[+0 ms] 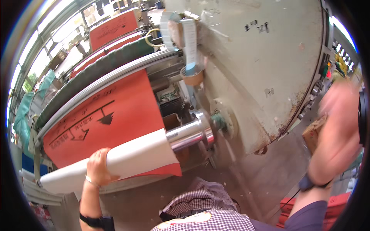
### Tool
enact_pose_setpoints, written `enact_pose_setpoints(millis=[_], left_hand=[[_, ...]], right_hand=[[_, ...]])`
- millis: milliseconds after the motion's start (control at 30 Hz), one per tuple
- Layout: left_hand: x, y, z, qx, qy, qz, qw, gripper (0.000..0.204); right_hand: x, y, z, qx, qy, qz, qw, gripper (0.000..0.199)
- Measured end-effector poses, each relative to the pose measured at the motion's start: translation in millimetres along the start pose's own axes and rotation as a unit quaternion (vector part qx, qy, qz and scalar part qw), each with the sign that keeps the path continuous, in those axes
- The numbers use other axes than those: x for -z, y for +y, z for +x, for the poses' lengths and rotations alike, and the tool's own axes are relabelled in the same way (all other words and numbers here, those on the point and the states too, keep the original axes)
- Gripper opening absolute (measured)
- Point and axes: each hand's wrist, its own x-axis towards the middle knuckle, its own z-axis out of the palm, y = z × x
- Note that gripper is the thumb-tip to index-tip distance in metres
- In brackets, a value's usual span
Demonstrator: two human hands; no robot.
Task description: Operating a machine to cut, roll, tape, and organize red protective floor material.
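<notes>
- Close below me, my checked apron (204, 217) is spreading across the lower edge.
- Off to my right, my right hand (338, 117) is blurring in the air, well apart from the roll, leaving me unable to tell whether it is open or closed.
- Ahead on the left, my left hand (99, 167) is lying over the white roll (138, 156), fingers bending across its top and thumb spreading to the right; whether it is gripping or only pressing, I cannot tell.
- Across the machine's near side, the roll is sitting level with the metal shaft (189, 135) showing at its right end. I am judging it heavy and firm as a whole, too thick for one hand to circle, so a flat palm near the middle is suiting it.
- Just beyond, the printed red sheet (127, 119) is sloping down to the roll; it is looking thin, smooth, perhaps slippery, and its edges are seeming easy to crease, so broad contact is serving better than pinching.
- Farther back, a dark green roller (92, 71) is running above the sheet.
</notes>
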Motion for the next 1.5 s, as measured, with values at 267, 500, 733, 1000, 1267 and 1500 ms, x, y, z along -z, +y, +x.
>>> enact_pose_setpoints(millis=[267, 500, 733, 1000, 1267, 1500], left_hand=[[26.4, -18.3, -8.0, 0.103, -0.160, -0.110, 0.976, 0.092], [-30.5, -21.4, -43.6, 0.068, 0.055, -0.040, 0.995, 0.081], [-76.0, -1.6, -57.5, 0.063, 0.274, 0.066, 0.957, 0.055], [-66.8, -1.4, -51.4, 0.029, 0.301, 0.025, 0.953, 0.051], [-52.9, -9.7, -41.6, -0.006, 0.273, 0.043, 0.961, 0.066], [-52.2, 10.7, -49.0, 0.007, 0.218, 0.171, 0.961, 0.089]], right_hand=[[-190.5, 18.7, -285.1, -0.209, -0.447, 0.162, 0.855, 0.011], [-296.7, 93.0, -423.3, -0.318, -0.567, -0.009, 0.760, 0.040], [-430.6, 57.6, -493.3, -0.374, -0.620, 0.241, 0.646, 0.036], [-489.6, 26.3, -591.4, -0.525, -0.550, 0.435, 0.483, 0.032], [-322.2, 63.6, -519.6, -0.561, -0.513, 0.179, 0.624, 0.023], [-266.1, 11.6, -485.8, -0.557, -0.426, 0.174, 0.692, 0.034]])
